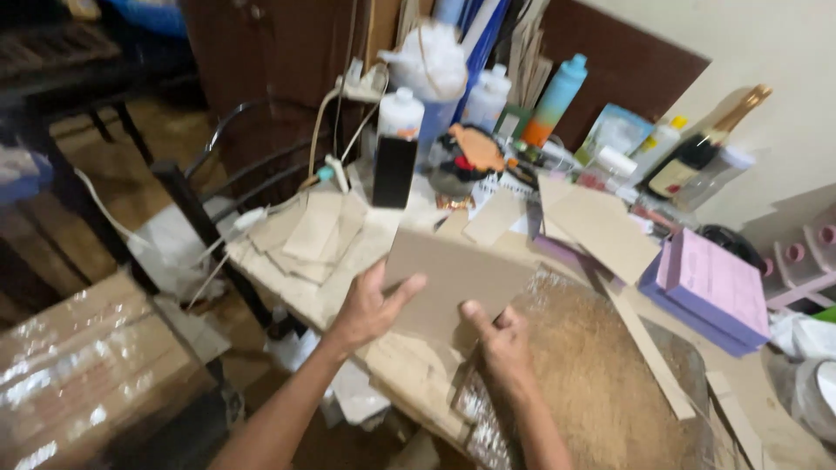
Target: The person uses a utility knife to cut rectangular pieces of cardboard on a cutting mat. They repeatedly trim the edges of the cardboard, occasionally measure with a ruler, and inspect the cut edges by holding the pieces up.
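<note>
Cluttered worktable with bottles along its far edge, purple box near its right edge, brown cardboard sheet held above its near edge, left hand gripping the sheet's left side, right hand pinching its lower edge

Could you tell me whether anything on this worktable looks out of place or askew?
Mostly clutter. Loose cardboard offcuts lie fanned at the table's far-left corner, some overhanging the edge, and long strips lie slanted at the right. The left hand and right hand hold a cardboard sheet tilted above the table. Nothing looks spilled.
</note>
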